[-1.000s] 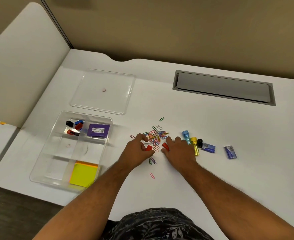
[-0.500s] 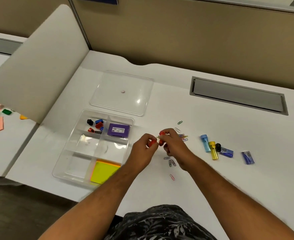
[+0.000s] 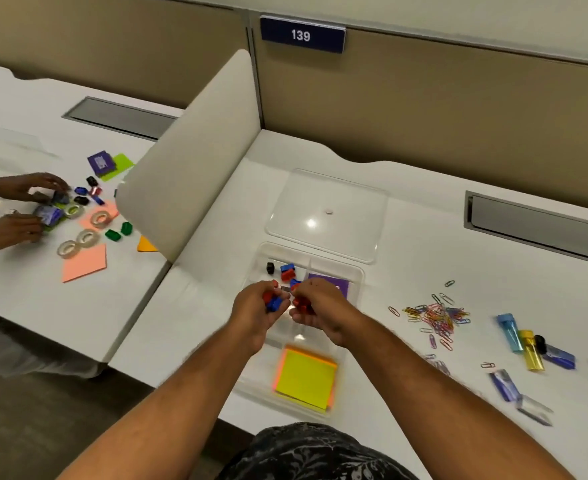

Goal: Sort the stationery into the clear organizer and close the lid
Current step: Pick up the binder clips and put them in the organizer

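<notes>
In the head view, both hands are held above the clear organizer point(image 3: 356, 271), which stands on the white desk point(image 3: 424, 278). The left hand point(image 3: 254, 311) is closed around small red and blue clips point(image 3: 273, 303). The right hand point(image 3: 320, 310) is closed around red clips point(image 3: 301, 305). More clips point(image 3: 287, 270) lie in the far left compartment, a purple box point(image 3: 337, 284) in the far right one, and yellow sticky notes point(image 3: 304, 377) in the near one. The lid point(image 3: 327, 213) lies flat just behind the organizer. A pile of coloured paper clips point(image 3: 436, 315) lies to the right, apart from the organizer
</notes>
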A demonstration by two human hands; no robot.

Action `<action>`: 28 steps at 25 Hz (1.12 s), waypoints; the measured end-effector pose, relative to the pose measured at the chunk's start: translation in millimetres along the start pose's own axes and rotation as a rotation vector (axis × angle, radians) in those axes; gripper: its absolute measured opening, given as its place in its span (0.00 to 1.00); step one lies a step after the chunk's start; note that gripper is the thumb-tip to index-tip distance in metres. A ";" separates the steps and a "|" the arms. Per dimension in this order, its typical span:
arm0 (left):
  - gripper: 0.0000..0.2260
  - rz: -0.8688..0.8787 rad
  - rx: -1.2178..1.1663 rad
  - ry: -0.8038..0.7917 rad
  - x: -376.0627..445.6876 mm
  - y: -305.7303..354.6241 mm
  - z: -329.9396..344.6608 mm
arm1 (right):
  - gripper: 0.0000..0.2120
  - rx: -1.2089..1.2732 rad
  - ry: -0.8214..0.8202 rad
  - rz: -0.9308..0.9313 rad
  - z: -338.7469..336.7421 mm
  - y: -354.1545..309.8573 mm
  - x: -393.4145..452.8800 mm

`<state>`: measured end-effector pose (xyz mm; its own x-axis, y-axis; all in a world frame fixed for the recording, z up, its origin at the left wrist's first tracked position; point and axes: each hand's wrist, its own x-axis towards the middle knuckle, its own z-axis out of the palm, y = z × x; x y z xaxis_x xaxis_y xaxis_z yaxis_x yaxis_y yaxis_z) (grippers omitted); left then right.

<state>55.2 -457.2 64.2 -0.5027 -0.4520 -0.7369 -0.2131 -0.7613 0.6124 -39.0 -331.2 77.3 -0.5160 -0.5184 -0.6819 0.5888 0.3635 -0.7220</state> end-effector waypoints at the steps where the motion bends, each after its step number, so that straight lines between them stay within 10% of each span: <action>1: 0.06 -0.014 -0.026 -0.006 3.9 6.9 -9.0 | 0.04 -0.002 0.034 -0.009 11.5 -1.2 6.0; 14: 0.08 0.059 0.212 -0.030 34.0 41.9 2.0 | 0.06 0.256 0.237 0.043 36.0 -41.6 27.4; 28: 0.11 0.324 0.687 -0.253 -6.3 -34.4 92.6 | 0.07 0.001 0.392 -0.133 -112.4 42.2 -37.7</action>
<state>-11.9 -385.1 74.3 -0.7853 -0.4199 -0.4550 -0.4509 -0.1158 0.8850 -64.6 -209.3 59.3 -0.7852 -0.2269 -0.5762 0.5016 0.3127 -0.8066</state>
